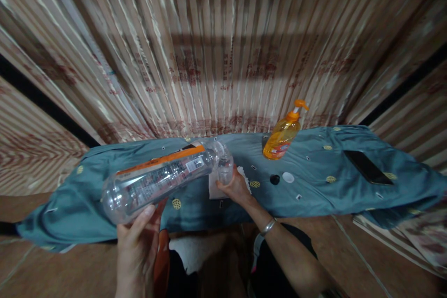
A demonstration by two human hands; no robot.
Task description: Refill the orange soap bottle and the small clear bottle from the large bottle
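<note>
A large clear plastic bottle (164, 181) with an orange-edged label lies tilted in my left hand (141, 228), its neck pointing right. My fingers support it from below, near its base. My right hand (238, 188) is closed around a small clear container (225, 167), which looks like a little bottle. The large bottle's mouth meets the top of the container; whether liquid passes between them I cannot make out. Under my right hand lies a sheet of white paper or tissue (215, 192) on the cloth. Right of that hand are a black cap (274, 179) and a white round cap (288, 177).
An orange pump bottle (282, 137) with yellow-orange liquid stands toward the back. A black phone-like slab (368, 167) lies on the right of the teal patterned cloth (321, 195). Striped curtains (223, 56) hang close behind. Dark slanted poles (45, 98) flank the surface.
</note>
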